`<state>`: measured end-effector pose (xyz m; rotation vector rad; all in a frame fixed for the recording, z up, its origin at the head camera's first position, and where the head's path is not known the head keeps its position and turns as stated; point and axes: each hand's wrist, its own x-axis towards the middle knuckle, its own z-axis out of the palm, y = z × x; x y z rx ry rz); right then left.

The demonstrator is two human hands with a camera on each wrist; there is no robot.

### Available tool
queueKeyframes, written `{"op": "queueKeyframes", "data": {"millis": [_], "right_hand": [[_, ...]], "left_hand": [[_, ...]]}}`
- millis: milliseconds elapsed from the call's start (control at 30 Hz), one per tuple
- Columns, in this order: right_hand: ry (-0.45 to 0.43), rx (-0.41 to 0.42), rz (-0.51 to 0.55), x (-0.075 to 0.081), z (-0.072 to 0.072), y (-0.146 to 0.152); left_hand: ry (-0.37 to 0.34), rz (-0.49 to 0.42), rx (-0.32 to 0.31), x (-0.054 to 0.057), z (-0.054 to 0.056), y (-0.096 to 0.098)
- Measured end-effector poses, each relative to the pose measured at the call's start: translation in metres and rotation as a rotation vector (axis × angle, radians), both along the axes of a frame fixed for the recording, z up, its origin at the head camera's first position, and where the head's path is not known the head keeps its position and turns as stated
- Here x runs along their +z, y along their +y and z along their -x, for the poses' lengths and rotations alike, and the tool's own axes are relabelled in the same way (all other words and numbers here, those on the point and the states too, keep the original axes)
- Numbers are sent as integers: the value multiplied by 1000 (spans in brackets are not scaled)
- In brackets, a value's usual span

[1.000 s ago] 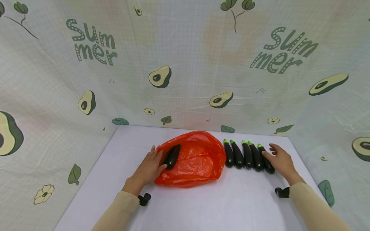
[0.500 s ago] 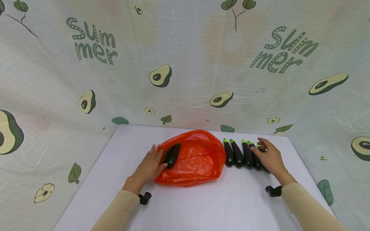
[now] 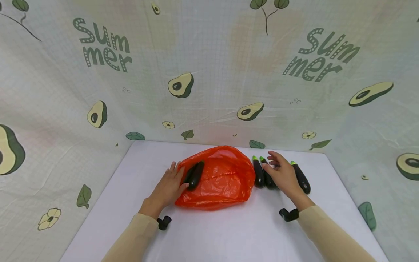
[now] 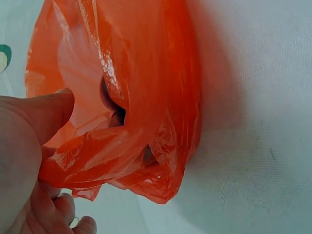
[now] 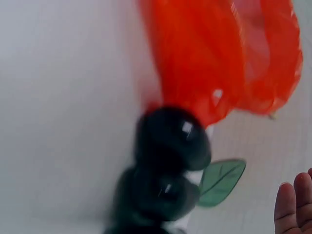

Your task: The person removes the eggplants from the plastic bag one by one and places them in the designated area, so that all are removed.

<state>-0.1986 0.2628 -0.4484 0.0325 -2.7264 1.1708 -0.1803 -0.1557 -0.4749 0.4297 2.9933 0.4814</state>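
Observation:
A red plastic bag (image 3: pixel 219 183) lies with its mouth open on the table, two dark eggplants (image 3: pixel 196 176) inside at its left. My left hand (image 3: pixel 166 191) pinches the bag's left rim; in the left wrist view the thumb (image 4: pixel 56 112) is inside and the other fingers outside. To the bag's right is a row of dark eggplants (image 3: pixel 258 174) with green tips. Over that row is my right hand (image 3: pixel 284 178), fingers loosely bent and holding nothing, hiding part of the row. One eggplant (image 3: pixel 302 179) shows to its right. The right wrist view has blurred eggplant ends (image 5: pixel 171 141) beside the bag.
The white table (image 3: pixel 226 236) is bounded at the back and sides by a hanging cloth (image 3: pixel 209 47) printed with avocados and leaves. A black device (image 3: pixel 163 222) sits at my left wrist, and another black device (image 3: pixel 288 214) at my right.
My right hand has moved left along the row from the rightmost eggplant, uncovering that one and covering ones nearer the bag. The left hand and the bag stay in place.

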Motion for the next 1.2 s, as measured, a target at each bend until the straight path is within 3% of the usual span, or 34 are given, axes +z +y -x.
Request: {"op": "queueKeyframes", "data": {"millis": [267,500,833,1067,1200], "right_hand": [[13,51,123,2,0,-54],[-68,96,215,0,3,-96],[-194,141,378,-17,8,-147],[-258,175,502,-29,13,-168],[-281,166,520,-38,17,-177]], "left_hand": [[4,16,-1,1,3,-2],[12,8,2,-1,3,-1],[8,1,6,-2,3,-3],[2,-16,10,-1,3,-2],[-2,-24,6,1,3,-1]]}}
